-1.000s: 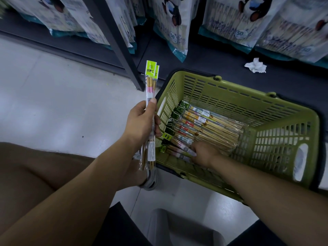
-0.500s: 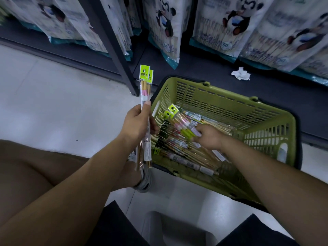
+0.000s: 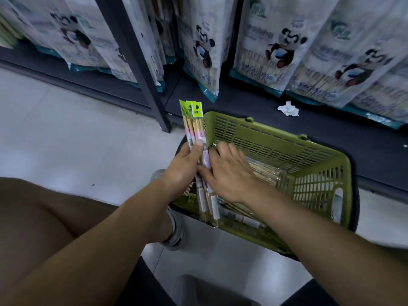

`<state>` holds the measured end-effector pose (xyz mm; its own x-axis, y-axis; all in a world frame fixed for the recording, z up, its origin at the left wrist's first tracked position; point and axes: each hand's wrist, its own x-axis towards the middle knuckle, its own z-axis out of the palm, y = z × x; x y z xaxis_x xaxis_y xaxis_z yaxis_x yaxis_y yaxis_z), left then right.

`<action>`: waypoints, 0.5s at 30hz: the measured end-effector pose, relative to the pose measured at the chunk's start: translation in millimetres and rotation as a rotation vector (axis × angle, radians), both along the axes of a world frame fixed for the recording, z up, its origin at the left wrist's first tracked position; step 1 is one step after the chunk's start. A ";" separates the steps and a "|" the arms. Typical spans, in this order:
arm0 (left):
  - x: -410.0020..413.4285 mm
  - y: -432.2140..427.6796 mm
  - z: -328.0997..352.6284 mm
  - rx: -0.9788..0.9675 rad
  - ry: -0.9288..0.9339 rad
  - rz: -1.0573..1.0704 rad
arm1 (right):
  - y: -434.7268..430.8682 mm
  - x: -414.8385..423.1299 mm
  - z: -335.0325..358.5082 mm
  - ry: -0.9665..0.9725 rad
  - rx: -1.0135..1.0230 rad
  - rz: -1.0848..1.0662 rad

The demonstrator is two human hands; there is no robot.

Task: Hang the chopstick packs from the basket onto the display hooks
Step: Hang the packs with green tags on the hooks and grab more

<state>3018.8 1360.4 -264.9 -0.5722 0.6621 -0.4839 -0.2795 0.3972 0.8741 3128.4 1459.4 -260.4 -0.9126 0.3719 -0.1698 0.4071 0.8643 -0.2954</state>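
Observation:
A green plastic basket [image 3: 318,164] stands on the floor against the shelf base, with several chopstick packs [image 3: 262,171] lying in it. My left hand [image 3: 184,166] grips a small bundle of chopstick packs [image 3: 195,124] upright at the basket's left rim; their lime-green header cards point up. My right hand [image 3: 229,171] lies flat against the right side of that bundle, its fingers pressing a pack against the others. No display hooks show in this view.
Large panda-printed bags [image 3: 284,49] hang along the dark shelf unit behind the basket. A dark metal upright [image 3: 136,67] stands left of the basket. A crumpled white tissue [image 3: 288,109] lies on the shelf base. My knee and grey shoe [image 3: 176,230] are close by.
My right hand lifted a pack out of the basket and brought it left to the bundle in my left hand. The bundle now shows three header cards. The view tilted up.

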 end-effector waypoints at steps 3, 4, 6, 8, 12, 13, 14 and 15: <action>-4.6 0.4 -1.1 0.053 -0.082 -0.020 | 1.3 -0.3 -0.6 -0.038 0.042 0.017; -5.8 0.5 -1.9 0.060 -0.082 -0.027 | 2.3 -1.0 -2.3 -0.070 -0.019 0.015; -9.5 0.3 -2.2 0.049 -0.034 0.019 | 7.1 -5.0 -7.9 -0.124 -0.350 -0.078; -18.6 -1.6 -3.5 0.035 0.017 0.091 | 11.1 -6.8 -20.2 -0.063 -0.700 -0.228; -38.6 -11.0 -9.2 0.019 0.043 0.108 | 23.6 14.8 -69.2 -0.120 -0.753 -0.310; -40.2 -13.6 -11.2 0.008 0.041 0.100 | 24.3 25.4 -84.6 -0.241 -0.691 -0.255; -40.3 -15.8 -13.7 -0.002 0.039 0.095 | 22.9 36.4 -99.5 -0.366 -0.625 -0.195; -39.6 -17.7 -16.0 -0.007 0.038 0.091 | 19.8 46.8 -112.8 -0.465 -0.566 -0.144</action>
